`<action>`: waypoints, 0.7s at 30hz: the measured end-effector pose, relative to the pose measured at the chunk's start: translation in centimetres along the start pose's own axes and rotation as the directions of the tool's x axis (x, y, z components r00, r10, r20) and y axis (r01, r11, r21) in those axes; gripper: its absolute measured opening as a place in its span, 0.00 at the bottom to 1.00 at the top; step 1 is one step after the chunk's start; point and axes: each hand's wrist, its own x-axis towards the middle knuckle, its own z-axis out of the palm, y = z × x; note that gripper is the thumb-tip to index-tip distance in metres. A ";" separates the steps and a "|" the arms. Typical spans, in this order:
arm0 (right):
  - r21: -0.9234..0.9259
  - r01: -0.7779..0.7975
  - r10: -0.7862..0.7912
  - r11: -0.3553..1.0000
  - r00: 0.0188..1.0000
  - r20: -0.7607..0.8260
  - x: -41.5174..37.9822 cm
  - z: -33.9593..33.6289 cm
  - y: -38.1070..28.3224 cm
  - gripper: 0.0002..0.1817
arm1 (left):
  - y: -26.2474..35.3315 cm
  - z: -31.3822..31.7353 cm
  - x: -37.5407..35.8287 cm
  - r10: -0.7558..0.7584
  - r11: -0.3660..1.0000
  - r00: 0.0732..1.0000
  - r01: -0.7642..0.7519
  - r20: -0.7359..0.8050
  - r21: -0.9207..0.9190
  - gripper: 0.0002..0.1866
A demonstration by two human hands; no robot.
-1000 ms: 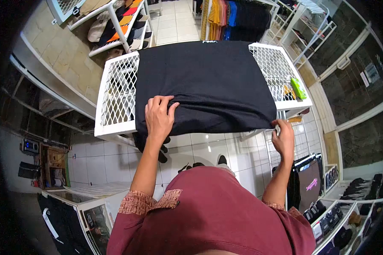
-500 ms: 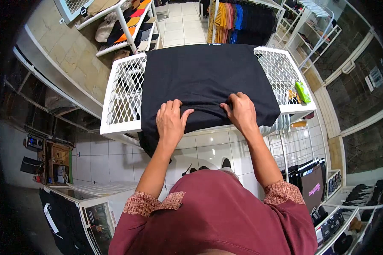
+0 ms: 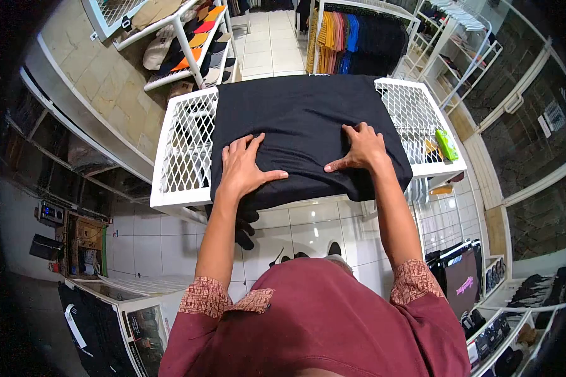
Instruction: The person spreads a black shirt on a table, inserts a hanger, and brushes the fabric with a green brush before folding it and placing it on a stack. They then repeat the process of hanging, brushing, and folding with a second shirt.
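A black cloth garment lies across a white mesh-topped table, its near edge hanging over the table's front. On the left part of the cloth, my left hand rests palm down with the fingers spread and the thumb pointing right. My right hand presses on the right part, fingers apart and thumb pointing left. Between and around the hands the fabric shows wrinkles. Neither hand is closed on the cloth.
A green packet lies at the table's right end. Behind are shelves of caps and a rack of hanging shirts. Glass doors stand at the right, and dark garments hang at the lower right.
Both hands have spread wider on the cloth, with fingers further apart. The cloth has shifted toward me, and its far-edge print is now mostly out of sight.
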 end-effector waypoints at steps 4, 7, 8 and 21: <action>0.091 0.082 -0.070 0.992 0.990 -0.124 1.2 3.2 2.1 0.77 | -1.5 1.2 0.5 -0.053 0.995 0.998 0.051 0.027 0.083 0.69; 0.171 0.149 -0.116 0.974 0.975 -0.189 -0.4 4.2 2.8 0.70 | -0.4 0.6 -1.0 -0.075 0.994 0.996 0.071 0.041 0.086 0.61; 0.224 0.182 -0.134 0.957 0.967 -0.215 -1.5 4.5 2.9 0.65 | -0.6 0.7 -2.0 -0.041 0.997 0.999 0.040 0.026 0.062 0.56; 0.275 0.519 -0.263 0.810 0.739 -0.620 -8.6 7.8 6.7 0.12 | -3.4 2.3 -9.5 0.274 0.950 0.842 -0.313 -0.464 -0.008 0.15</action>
